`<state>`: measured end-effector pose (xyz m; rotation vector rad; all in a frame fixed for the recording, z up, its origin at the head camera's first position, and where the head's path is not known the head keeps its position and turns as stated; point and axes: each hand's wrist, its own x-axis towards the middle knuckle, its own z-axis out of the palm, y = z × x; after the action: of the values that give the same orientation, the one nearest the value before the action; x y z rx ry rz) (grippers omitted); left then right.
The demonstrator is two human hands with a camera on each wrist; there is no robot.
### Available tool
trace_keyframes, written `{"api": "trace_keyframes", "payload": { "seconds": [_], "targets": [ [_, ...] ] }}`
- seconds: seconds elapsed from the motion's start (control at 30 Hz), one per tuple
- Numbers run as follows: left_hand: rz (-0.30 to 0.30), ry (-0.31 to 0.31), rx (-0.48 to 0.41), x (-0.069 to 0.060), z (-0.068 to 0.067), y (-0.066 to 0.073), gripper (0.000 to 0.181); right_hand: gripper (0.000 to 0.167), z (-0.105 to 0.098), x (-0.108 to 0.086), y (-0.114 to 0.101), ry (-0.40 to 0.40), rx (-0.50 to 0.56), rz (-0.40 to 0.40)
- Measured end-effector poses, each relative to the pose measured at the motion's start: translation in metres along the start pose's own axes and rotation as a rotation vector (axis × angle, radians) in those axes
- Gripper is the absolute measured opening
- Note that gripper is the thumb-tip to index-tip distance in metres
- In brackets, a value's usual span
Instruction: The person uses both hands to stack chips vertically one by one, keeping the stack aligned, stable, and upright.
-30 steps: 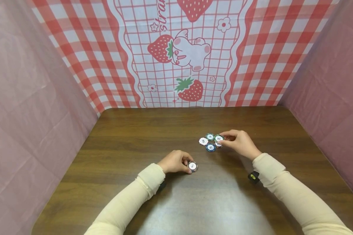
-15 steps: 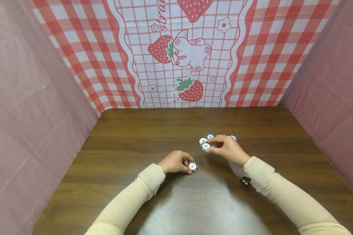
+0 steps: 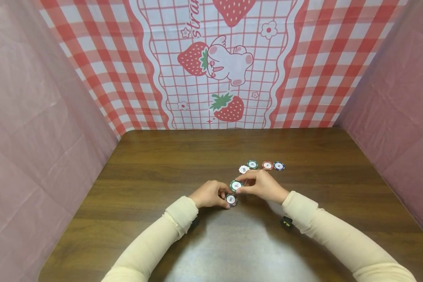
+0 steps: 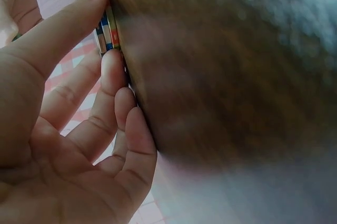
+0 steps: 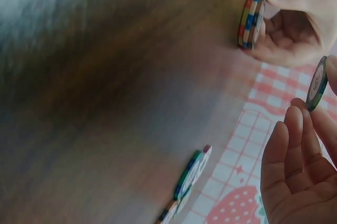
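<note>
In the head view, my left hand holds a small stack of poker chips low on the table, a dark-edged one on top. The left wrist view shows thumb and fingertips gripping the stacked chips, whose edges are multicoloured. My right hand pinches a green poker chip just beyond the stack. In the right wrist view this green chip is raised on edge between thumb and fingers, apart from the stack.
Behind my right hand lie a white chip, another green chip, a red chip and a blue chip. The hand may cover others. A checked strawberry cloth hangs behind the brown table.
My right hand has carried the green chip left and nearer, from the loose chips to beside the stack. Red and blue chips at the right are uncovered. The left hand stays put.
</note>
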<state>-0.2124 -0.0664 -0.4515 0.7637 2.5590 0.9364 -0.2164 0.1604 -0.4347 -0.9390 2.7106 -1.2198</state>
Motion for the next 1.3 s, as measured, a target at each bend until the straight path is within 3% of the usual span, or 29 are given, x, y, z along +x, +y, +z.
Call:
{"api": "trace_keyframes", "payload": {
  "seconds": [0.57,1.3],
  "targets": [
    [-0.005,0.009,0.017,0.0,0.0,0.0,0.03,0.028,0.016,0.005,-0.003,-0.092,-0.018,-0.118],
    [-0.022,-0.003,-0.01,-0.001,0.0,0.001,0.039,0.028,0.026,0.005,0.001,-0.153,-0.095,-0.079]
  ]
}}
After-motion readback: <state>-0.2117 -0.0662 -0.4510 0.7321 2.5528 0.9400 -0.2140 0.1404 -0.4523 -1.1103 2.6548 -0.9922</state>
